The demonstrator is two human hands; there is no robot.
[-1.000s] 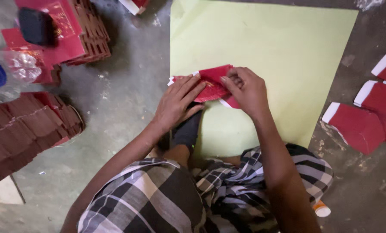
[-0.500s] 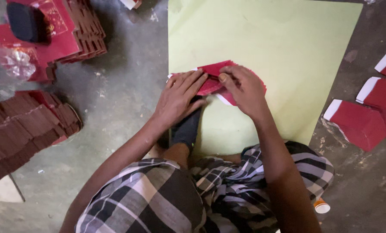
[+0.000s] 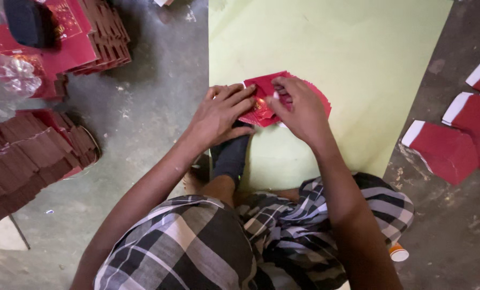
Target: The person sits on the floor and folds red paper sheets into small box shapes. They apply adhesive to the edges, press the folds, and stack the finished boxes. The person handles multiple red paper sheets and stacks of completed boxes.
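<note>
Head view: a seated person works on the floor.
Red paper piece (image 3: pixel 261 104): centre of view, lying on the pale green sheet (image 3: pixel 358 59).
Left hand (image 3: pixel 221 115): fingers flat, pressing its nine o'clock edge.
Right hand (image 3: pixel 299 110): pinching its top.
Folded red pieces (image 3: pixel 446 150): three o'clock.
Red stacks (image 3: pixel 30 156): nine o'clock.

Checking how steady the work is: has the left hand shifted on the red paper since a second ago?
No. The left hand still presses the red paper near the green sheet's left edge.
</note>
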